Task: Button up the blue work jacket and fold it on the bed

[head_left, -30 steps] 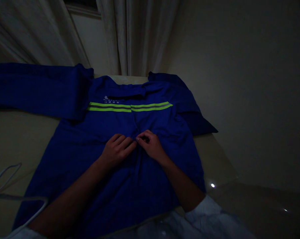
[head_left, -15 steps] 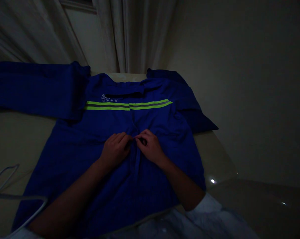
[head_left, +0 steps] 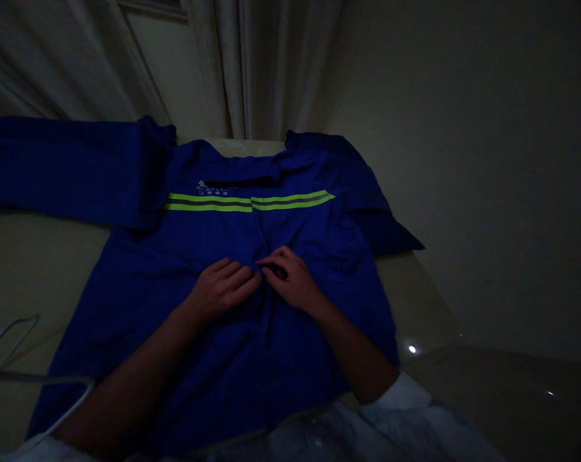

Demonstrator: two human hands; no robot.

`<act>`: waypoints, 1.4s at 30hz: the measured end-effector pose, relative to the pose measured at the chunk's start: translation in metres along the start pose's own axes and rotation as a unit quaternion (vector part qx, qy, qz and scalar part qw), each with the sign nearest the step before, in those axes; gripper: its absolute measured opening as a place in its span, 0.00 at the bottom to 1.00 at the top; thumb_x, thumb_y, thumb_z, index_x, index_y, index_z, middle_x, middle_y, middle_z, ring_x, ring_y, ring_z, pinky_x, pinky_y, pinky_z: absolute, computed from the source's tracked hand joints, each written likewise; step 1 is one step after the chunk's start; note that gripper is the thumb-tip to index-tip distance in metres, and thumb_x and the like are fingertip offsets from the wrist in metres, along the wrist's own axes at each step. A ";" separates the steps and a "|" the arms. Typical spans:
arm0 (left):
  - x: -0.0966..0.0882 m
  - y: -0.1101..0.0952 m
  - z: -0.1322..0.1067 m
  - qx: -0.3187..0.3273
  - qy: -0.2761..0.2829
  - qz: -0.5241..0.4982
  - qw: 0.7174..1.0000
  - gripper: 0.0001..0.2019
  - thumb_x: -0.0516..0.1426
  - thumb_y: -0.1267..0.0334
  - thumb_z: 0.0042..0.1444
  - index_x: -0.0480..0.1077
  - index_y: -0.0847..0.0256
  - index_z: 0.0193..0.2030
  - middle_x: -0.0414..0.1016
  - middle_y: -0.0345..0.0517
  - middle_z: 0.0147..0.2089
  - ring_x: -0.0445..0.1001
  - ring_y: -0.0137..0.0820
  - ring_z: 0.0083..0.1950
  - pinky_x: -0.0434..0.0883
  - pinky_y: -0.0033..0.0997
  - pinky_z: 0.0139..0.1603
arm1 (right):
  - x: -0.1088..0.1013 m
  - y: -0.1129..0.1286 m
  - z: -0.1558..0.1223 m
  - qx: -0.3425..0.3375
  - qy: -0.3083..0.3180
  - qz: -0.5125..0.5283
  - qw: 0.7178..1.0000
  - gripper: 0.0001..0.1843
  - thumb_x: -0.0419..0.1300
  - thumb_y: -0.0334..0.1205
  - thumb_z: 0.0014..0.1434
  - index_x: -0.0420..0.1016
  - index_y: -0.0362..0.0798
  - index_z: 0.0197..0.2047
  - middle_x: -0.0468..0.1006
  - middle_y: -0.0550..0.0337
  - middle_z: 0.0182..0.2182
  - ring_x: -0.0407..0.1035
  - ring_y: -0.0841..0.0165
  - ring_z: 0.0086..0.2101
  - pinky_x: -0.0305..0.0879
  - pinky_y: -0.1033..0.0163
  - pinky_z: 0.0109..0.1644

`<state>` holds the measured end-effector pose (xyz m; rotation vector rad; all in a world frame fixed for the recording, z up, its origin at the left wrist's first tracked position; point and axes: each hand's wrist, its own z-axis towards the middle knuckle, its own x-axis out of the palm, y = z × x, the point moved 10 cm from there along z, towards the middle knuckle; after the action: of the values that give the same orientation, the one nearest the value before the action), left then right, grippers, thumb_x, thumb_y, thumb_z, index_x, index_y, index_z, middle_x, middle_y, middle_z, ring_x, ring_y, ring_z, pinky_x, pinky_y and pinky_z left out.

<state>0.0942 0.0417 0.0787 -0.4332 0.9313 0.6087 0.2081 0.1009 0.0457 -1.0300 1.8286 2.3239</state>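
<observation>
A blue work jacket (head_left: 184,247) lies spread face up, with a yellow-green reflective stripe (head_left: 208,203) across its chest and white lettering above that. Both my hands are at the middle of its front opening, below the stripe. My left hand (head_left: 225,283) has its fingers curled and its thumb pressed on the front edge. Facing it, my right hand (head_left: 293,276) pinches the placket between thumb and forefinger. Whatever small fastening sits between the fingertips is too dark to make out. One sleeve (head_left: 63,170) stretches far left; the other (head_left: 367,205) is folded at the right.
The jacket rests on a pale table (head_left: 429,301) whose right edge drops to a dark floor. White wire hangers (head_left: 73,382) lie at the lower left. Curtains (head_left: 261,70) hang behind the table, beside a plain wall (head_left: 463,160).
My left hand's fingers have shifted and its thumb now stretches toward the right fingertips. My right hand has moved only slightly. The jacket lies as before.
</observation>
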 end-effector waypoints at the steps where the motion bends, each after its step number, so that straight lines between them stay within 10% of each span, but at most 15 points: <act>1: -0.001 0.000 -0.001 0.003 -0.002 -0.004 1.000 0.11 0.54 0.71 0.70 0.74 0.51 0.49 0.77 0.41 0.36 0.71 0.30 0.34 0.65 0.35 0.34 | -0.001 0.000 0.000 -0.004 0.005 0.000 1.000 0.12 0.63 0.35 0.67 0.84 0.53 0.50 0.74 0.60 0.43 0.68 0.73 0.32 0.69 0.64 0.39; 10: 0.000 -0.005 -0.001 0.034 -0.007 -0.003 0.999 0.10 0.54 0.73 0.70 0.73 0.54 0.48 0.80 0.41 0.38 0.74 0.32 0.36 0.68 0.37 0.38 | 0.000 -0.005 0.001 0.030 -0.021 -0.003 0.999 0.05 0.64 0.34 0.65 0.83 0.50 0.41 0.74 0.62 0.38 0.67 0.72 0.31 0.65 0.64 0.38; 13: 0.009 0.024 -0.002 -0.098 0.010 -0.019 0.995 0.04 0.59 0.66 0.66 0.72 0.57 0.47 0.80 0.45 0.41 0.74 0.38 0.40 0.69 0.41 0.42 | -0.007 -0.005 0.001 0.030 -0.072 -0.021 0.997 0.07 0.61 0.34 0.67 0.81 0.49 0.38 0.75 0.61 0.37 0.70 0.69 0.36 0.66 0.63 0.43; 17: 0.025 0.053 -0.014 -0.250 0.060 -0.008 0.967 0.25 0.64 0.56 0.59 0.70 0.64 0.60 0.75 0.61 0.61 0.71 0.55 0.59 0.71 0.55 0.54 | -0.012 -0.010 0.002 0.034 -0.096 -0.004 0.995 0.08 0.59 0.36 0.69 0.80 0.50 0.47 0.77 0.60 0.40 0.72 0.69 0.36 0.67 0.63 0.43; 26: 0.036 0.012 -0.002 -0.151 0.089 -0.179 0.968 0.37 0.51 0.76 0.57 0.62 0.57 0.74 0.73 0.54 0.68 0.70 0.47 0.65 0.68 0.54 0.63 | -0.015 -0.029 0.003 0.098 -0.128 0.030 0.986 0.14 0.63 0.50 0.68 0.80 0.48 0.44 0.82 0.60 0.35 0.73 0.70 0.30 0.68 0.65 0.37; 33: 0.043 0.041 -0.004 -0.239 0.074 -0.294 0.922 0.27 0.46 0.69 0.66 0.73 0.56 0.67 0.78 0.50 0.65 0.74 0.40 0.65 0.71 0.50 0.67 | -0.013 -0.027 0.008 0.077 -0.128 -0.038 0.988 0.08 0.62 0.40 0.68 0.82 0.50 0.46 0.83 0.59 0.37 0.75 0.67 0.34 0.70 0.62 0.43; 42: 0.061 0.056 0.008 -0.271 0.107 -0.111 0.950 0.22 0.50 0.55 0.72 0.70 0.57 0.67 0.72 0.54 0.70 0.64 0.48 0.74 0.58 0.60 0.75 | -0.016 -0.023 0.015 0.021 -0.064 -0.008 0.998 0.22 0.60 0.34 0.68 0.73 0.51 0.64 0.77 0.57 0.50 0.71 0.72 0.33 0.69 0.64 0.43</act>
<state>0.0897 0.1064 0.0266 -1.1006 0.8961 0.6132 0.2221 0.1267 0.0354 -0.8661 1.8063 2.2738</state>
